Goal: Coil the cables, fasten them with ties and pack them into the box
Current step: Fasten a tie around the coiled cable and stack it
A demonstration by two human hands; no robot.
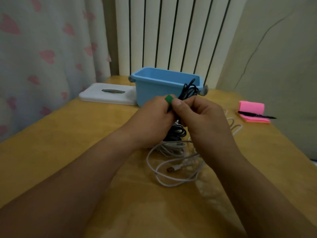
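Two bare forearms come in from the lower left and lower right corners and meet at the centre of the frame above a yellowish wooden table (72, 134). Just below centre, loose white cables (171, 179) sprawl in wide loops on the table, one metal-tipped plug lying among them. Above these, partly hidden under the hands, lies a second small dark coil of cable (177, 132).

The left hand (154, 121) has its fingers curled tight, pinching a green strip tie (169, 99) against a thin black cable bundle (188, 91) held off the table. The right hand (204, 117) pinches the same bundle from the other side, thumb tip pressed beside the tie. The bundle's loops stick up right of the fingertips and cover part of the box front.

Just behind the hands stands a light-blue rectangular plastic box (152, 86) with grey side clips. Only its inner back wall shows; its floor is hidden by the near wall. Left of it lies a flat white lid with a grey slot (106, 94), touching the box. At the right edge sits a pink pad of sticky notes (252, 108) with a black pen (256, 115) across it. Farther back, a white ribbed radiator (171, 31) fills the upper centre and a pale curtain with pink hearts (42, 48) the upper left.
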